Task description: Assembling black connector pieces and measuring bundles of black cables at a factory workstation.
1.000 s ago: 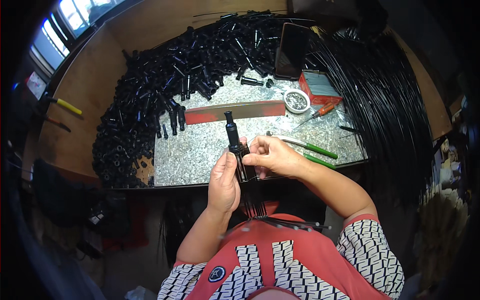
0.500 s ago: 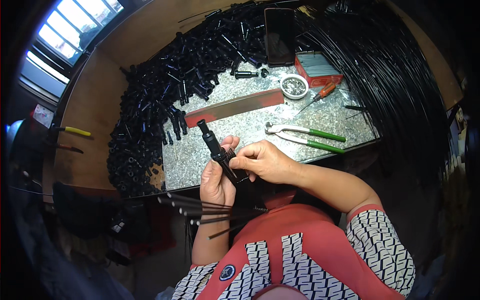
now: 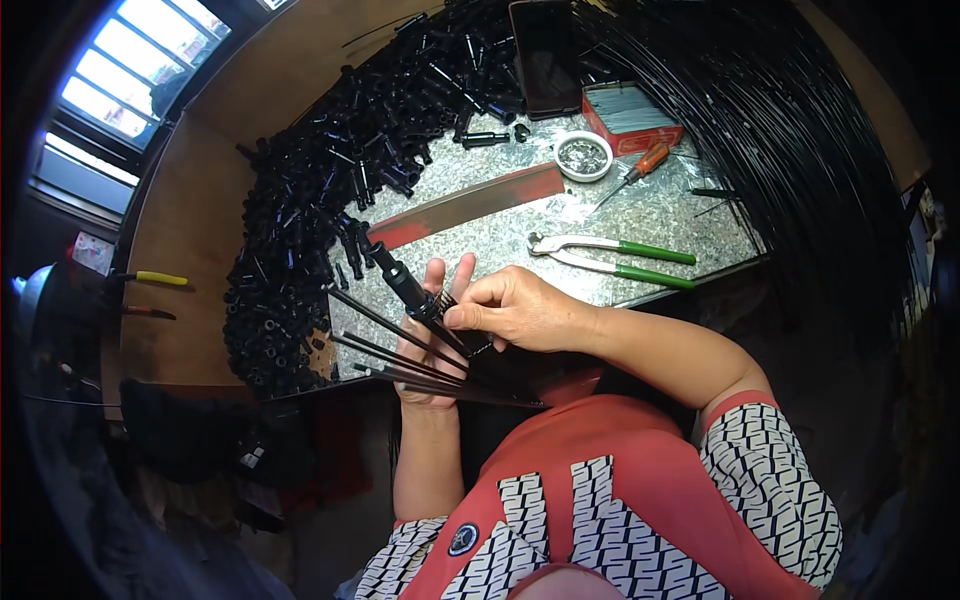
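A black stepped plastic tube [image 3: 402, 283], looking like an umbrella runner, is tilted in front of me with its narrow end up and to the left. My left hand [image 3: 418, 352] supports it from behind, two fingers stretched up past its collar. At the collar, my right hand [image 3: 515, 312] pinches with thumb and forefinger by a row of thin dark prongs; whatever is between the fingertips is too small to make out. Several thin black rods [image 3: 385, 322] with pale tips fan out leftward across my left palm. Their inner ends are lost in the dark near my lap.
Pincers [image 3: 610, 257] with green handles, an orange-handled screwdriver [image 3: 640, 170] and a white bowl [image 3: 583, 157] of small metal bits lie beyond my hands. Around are a reddish bar [image 3: 470, 205], red box [image 3: 640, 135], phone [image 3: 545, 65], heaped black tubes [image 3: 310, 215] and bundled black rods [image 3: 790, 120].
The rods have swung up and now cross my left palm. The tube has shifted slightly left, and my left fingers have straightened. The right hand keeps pinching at the collar.
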`<act>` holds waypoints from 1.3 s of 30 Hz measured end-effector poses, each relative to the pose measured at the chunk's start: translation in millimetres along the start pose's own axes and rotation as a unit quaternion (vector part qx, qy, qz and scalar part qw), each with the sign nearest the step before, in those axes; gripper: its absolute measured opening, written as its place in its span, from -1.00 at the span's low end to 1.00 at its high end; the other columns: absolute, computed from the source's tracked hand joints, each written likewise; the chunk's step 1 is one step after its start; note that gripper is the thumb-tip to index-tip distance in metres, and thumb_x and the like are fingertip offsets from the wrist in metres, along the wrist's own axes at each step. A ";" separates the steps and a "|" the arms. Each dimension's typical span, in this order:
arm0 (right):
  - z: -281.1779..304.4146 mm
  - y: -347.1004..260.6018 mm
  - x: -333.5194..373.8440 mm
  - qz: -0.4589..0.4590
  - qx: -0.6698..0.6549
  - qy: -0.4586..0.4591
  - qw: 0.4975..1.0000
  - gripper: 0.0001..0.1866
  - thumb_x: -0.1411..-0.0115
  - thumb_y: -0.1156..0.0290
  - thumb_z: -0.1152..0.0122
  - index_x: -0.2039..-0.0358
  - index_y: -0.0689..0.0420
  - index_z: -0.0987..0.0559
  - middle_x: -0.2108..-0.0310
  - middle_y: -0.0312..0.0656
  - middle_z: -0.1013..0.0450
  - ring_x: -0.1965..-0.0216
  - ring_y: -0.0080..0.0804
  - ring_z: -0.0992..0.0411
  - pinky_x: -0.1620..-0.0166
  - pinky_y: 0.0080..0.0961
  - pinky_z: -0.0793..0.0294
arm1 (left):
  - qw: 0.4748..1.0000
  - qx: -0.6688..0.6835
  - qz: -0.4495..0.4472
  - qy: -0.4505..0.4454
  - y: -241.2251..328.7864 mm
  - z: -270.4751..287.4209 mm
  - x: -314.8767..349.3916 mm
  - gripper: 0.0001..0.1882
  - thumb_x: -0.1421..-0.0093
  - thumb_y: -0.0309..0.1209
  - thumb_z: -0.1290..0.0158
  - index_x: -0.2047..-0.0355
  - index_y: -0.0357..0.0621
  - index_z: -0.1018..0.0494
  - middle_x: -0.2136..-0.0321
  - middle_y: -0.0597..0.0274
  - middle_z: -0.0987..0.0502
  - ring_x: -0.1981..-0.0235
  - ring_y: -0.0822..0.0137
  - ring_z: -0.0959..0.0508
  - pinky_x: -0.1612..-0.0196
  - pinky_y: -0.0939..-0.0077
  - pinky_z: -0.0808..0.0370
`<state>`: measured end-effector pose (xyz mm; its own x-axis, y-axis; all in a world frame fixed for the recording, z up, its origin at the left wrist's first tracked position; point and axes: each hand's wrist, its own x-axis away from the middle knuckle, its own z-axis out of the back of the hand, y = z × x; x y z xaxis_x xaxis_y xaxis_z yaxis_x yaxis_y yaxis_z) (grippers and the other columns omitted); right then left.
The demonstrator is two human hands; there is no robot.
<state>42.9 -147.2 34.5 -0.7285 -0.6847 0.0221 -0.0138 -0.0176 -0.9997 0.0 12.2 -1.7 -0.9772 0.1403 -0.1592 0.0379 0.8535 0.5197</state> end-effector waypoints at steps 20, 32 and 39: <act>-1.1 -3.1 -6.3 -0.006 -0.008 -0.018 1.000 -0.63 -0.21 0.14 -0.14 0.56 0.19 -0.55 0.76 -0.30 -0.33 0.73 -0.60 -0.34 0.60 -0.61 -0.32 | 0.997 -0.036 0.046 0.041 6.4 12.7 4.3 -0.39 -0.22 -0.24 -0.02 -0.20 -0.25 -0.12 -0.23 -0.16 -0.08 -0.30 -0.01 -0.02 -0.29 -0.01 -0.08; 1.9 -6.4 -16.6 -0.007 -0.009 -0.085 0.996 -0.61 -0.24 0.13 -0.11 0.58 0.16 -0.47 0.68 -0.38 -0.33 0.67 -0.69 -0.31 0.57 -0.70 -0.31 | 0.996 -0.038 0.068 -0.045 15.7 -1.3 5.2 -0.42 -0.22 -0.29 0.01 -0.21 -0.19 -0.15 -0.30 0.13 -0.01 -0.26 0.11 -0.13 -0.28 0.12 -0.11; -14.8 -12.0 -25.0 0.065 0.022 -0.042 0.997 -0.61 -0.25 0.17 -0.09 0.61 0.17 -0.42 0.71 -0.39 -0.28 0.68 -0.67 -0.29 0.59 -0.65 -0.26 | 0.999 -0.040 0.005 -0.026 25.3 6.2 -0.4 -0.38 -0.16 -0.28 -0.08 -0.18 -0.22 -0.14 -0.27 -0.07 -0.01 -0.31 -0.04 0.01 -0.34 0.10 0.07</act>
<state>51.1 -119.1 45.9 -0.6628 -0.7412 -0.1061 0.1094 0.0443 -0.9930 2.6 36.9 6.3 -0.9645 0.1762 -0.1967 0.0280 0.8089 0.5873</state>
